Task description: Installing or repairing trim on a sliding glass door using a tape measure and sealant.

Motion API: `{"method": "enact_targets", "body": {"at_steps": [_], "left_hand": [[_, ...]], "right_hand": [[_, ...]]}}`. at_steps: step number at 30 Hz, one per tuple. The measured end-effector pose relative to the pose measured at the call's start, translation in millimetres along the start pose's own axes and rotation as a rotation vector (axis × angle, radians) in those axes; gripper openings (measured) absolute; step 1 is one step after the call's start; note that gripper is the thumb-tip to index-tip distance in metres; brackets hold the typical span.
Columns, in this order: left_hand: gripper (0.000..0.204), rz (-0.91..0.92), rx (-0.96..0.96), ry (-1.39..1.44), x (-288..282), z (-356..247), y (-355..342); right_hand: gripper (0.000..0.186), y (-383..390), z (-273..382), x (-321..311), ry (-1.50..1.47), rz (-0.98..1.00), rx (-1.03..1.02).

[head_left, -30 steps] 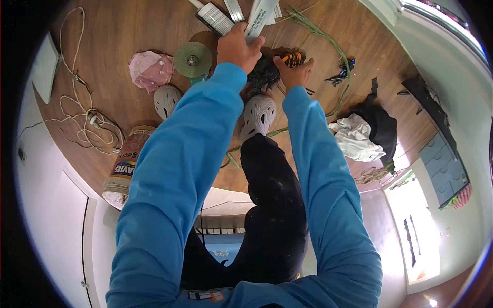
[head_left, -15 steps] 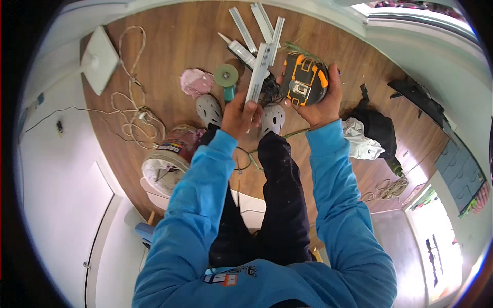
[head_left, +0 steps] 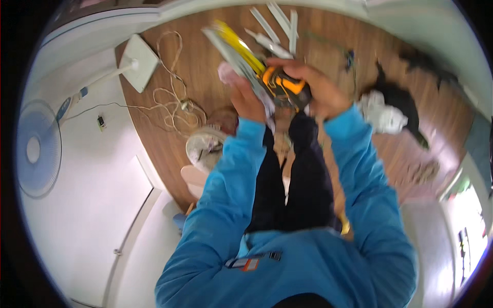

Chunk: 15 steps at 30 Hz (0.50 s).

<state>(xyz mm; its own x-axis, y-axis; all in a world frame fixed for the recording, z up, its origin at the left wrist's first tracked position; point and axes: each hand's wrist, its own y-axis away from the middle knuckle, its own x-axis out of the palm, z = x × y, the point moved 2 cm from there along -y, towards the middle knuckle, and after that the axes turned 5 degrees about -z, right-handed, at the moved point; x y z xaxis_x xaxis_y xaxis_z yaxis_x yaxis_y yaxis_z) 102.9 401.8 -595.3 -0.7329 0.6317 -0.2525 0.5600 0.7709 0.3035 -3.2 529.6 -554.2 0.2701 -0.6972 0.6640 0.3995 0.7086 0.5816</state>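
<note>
My left hand (head_left: 248, 100) is closed around a pale metal strip (head_left: 220, 43), which angles up and to the left. My right hand (head_left: 324, 92) grips a black-and-orange tape measure (head_left: 283, 84) beside it, its yellow blade (head_left: 235, 40) drawn out along the strip. Both hands are slightly blurred, and the fingertips of my left are partly hidden. Beyond them on the wooden floor lie more metal strips (head_left: 264, 24) and a white tube (head_left: 276, 50).
At left stand a fan (head_left: 33, 150) and a white square base (head_left: 141, 64), with tangled cords (head_left: 171, 77) nearby. A bucket (head_left: 202, 150) is left of my legs; a black bag (head_left: 405, 105) with white cloth (head_left: 382, 115) lies right. A pink cloth (head_left: 226, 73) is partly hidden.
My hands picked up the strip and tape measure and raised them. Since half a second ago they came together, and the yellow blade came out. The view shifted, bringing the fan in.
</note>
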Motion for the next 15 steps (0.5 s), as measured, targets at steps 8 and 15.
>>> {"method": "enact_targets", "body": {"at_steps": [8,15], "left_hand": [[0.054,-0.200,-0.099,0.775,-21,-56,-13],[0.049,-0.192,-0.034,0.761,-44,-53,0]], "right_hand": [[0.048,57,-18,-34,0.430,0.059,0.157],[0.053,75,-16,-27,0.510,0.033,0.189]]}}
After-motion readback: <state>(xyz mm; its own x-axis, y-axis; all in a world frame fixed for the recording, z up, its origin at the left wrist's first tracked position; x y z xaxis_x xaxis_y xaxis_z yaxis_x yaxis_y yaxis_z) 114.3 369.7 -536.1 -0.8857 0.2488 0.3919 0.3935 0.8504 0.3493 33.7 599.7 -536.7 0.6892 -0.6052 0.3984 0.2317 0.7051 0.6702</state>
